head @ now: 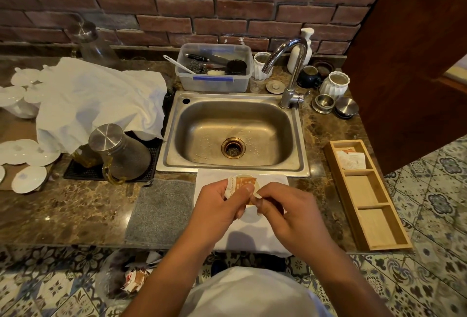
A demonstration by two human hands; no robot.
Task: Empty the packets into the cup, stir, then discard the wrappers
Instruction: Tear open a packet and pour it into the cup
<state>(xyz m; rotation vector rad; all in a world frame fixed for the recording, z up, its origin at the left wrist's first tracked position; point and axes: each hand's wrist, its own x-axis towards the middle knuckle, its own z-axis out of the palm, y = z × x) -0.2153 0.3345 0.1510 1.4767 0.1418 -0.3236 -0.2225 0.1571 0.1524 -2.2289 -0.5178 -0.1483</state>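
My left hand (219,203) and my right hand (285,210) both pinch a small orange-and-white packet (241,182) in front of the sink. The packet sits directly above a white cup (250,215), which my hands mostly hide; only parts of its round rim show. The cup stands on a white cloth (252,241) at the counter's front edge. More packets (352,160) lie in the far compartment of a wooden tray (369,198) on the right. Crumpled wrappers (135,278) lie in a bin (113,276) on the floor below the counter.
A steel sink (232,134) with a tap (290,69) lies straight ahead. A grey mat (161,213) is left of the cloth. A glass jug with steel lid (118,152), white cloth and plates fill the left counter. A plastic tub and jars stand behind the sink.
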